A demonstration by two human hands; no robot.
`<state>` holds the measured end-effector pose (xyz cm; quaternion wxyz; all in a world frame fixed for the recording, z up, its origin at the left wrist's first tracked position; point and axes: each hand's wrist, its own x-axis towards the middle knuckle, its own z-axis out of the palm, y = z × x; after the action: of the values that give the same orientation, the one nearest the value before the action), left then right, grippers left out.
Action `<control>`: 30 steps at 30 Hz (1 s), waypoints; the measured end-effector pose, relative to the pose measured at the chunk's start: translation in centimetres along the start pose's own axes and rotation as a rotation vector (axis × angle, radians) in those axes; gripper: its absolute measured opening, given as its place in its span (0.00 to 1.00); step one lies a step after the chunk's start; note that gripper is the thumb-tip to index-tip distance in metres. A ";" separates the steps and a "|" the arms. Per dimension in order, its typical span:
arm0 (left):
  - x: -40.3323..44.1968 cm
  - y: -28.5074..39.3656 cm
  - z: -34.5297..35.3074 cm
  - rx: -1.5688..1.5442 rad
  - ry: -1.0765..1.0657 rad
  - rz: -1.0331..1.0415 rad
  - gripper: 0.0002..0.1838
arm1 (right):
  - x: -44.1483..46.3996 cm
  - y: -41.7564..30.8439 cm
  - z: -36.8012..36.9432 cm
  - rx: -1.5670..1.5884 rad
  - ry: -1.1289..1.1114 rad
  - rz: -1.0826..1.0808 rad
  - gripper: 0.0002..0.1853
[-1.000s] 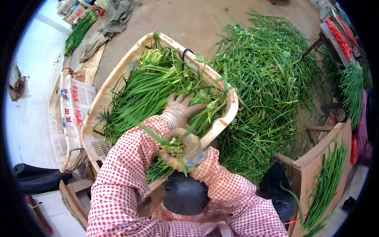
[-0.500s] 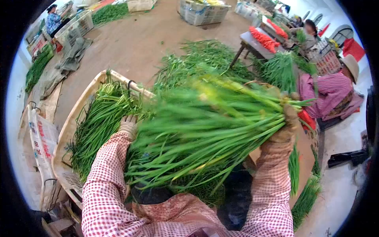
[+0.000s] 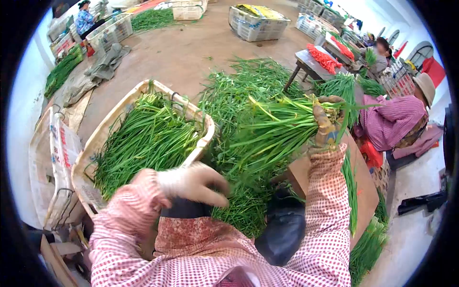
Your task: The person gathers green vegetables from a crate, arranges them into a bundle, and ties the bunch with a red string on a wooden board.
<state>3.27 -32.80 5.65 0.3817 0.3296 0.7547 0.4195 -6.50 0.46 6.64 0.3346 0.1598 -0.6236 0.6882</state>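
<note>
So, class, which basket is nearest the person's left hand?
The cream basket heaped with greens, just beyond the left hand; the others stand farther away.

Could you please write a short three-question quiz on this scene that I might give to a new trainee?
1. Which hand is holding up the bunch of greens, the left or the right?
2. True or false: leafy greens lie inside the basket.
3. Multiple choice: what colour is the pile on the small table beyond that bunch?
A. Blue
B. Red
C. White

Key:
1. The right hand.
2. True.
3. B.
</note>
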 end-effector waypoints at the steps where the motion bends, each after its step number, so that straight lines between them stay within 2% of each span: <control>1: 1.7 -0.1 2.2 -0.220 -0.154 0.108 0.34 | -0.7 -0.9 0.9 0.008 -0.003 0.033 0.19; 2: 4.2 -1.9 5.3 -0.644 -0.299 0.269 0.47 | -1.4 -1.9 1.8 0.015 -0.006 0.066 0.19; 4: 10.7 -3.6 10.8 -1.296 -0.263 0.212 0.54 | -4.3 -4.8 5.4 -0.030 0.057 -0.148 0.21; 5: 11.6 -2.6 11.1 -1.294 -0.253 0.217 0.54 | -6.0 -6.6 6.6 -0.091 0.083 -0.162 0.22; 6: 12.1 -1.7 11.0 -1.491 -0.196 0.530 0.53 | -7.8 -7.9 7.3 -0.153 0.108 -0.173 0.23; 8: 11.0 0.1 10.0 -1.861 0.010 0.756 0.64 | -11.5 -7.7 7.6 -0.253 -0.009 -0.378 0.23; 9: 10.2 0.1 9.5 -1.929 0.116 0.791 0.64 | -13.5 -7.8 7.9 -0.294 -0.078 -0.462 0.23; 12: 8.1 -2.1 10.4 -1.859 0.311 0.665 0.64 | -18.6 -9.8 7.6 -0.416 -0.493 -0.502 0.23; 13: 7.4 -2.9 10.9 -1.817 0.348 0.611 0.64 | -20.2 -10.0 7.9 -0.395 -0.498 -0.502 0.23; 16: 6.3 -4.7 12.1 -1.741 0.417 0.515 0.64 | -23.4 -9.7 7.7 -0.339 -0.573 -0.494 0.21; 19: 6.0 -5.7 12.9 -1.706 0.434 0.452 0.63 | -21.9 -10.8 7.3 -0.204 -0.964 -0.460 0.16; 20: 6.0 -6.0 13.2 -1.699 0.433 0.436 0.63 | -21.0 -11.7 7.3 -0.206 -0.971 -0.468 0.16; 21: 6.0 -6.3 13.3 -1.686 0.435 0.424 0.63 | -19.8 -12.7 7.1 -0.171 -1.117 -0.439 0.20; 22: 6.0 -6.5 13.4 -1.675 0.436 0.412 0.63 | -18.7 -13.2 6.7 -0.136 -1.260 -0.405 0.24; 24: 6.0 -6.8 13.5 -1.650 0.438 0.392 0.63 | -15.9 -13.1 4.1 -0.031 -1.114 -0.322 0.26; 25: 6.1 -6.9 13.4 -1.633 0.437 0.377 0.63 | -15.9 -12.6 2.2 -0.103 -0.811 -0.168 0.24; 27: 6.2 -7.1 13.3 -1.602 0.431 0.357 0.63 | -15.3 -10.9 -0.7 -0.085 -0.426 0.232 0.30; 30: 6.5 -7.0 12.7 -1.526 0.418 0.321 0.63 | -15.3 -2.8 -5.4 0.262 -0.307 0.909 0.43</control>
<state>9.68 -25.63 -7.01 0.2876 -0.0027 0.2595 0.9219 7.49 1.66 -1.88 -0.1181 0.0118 -0.5803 0.8057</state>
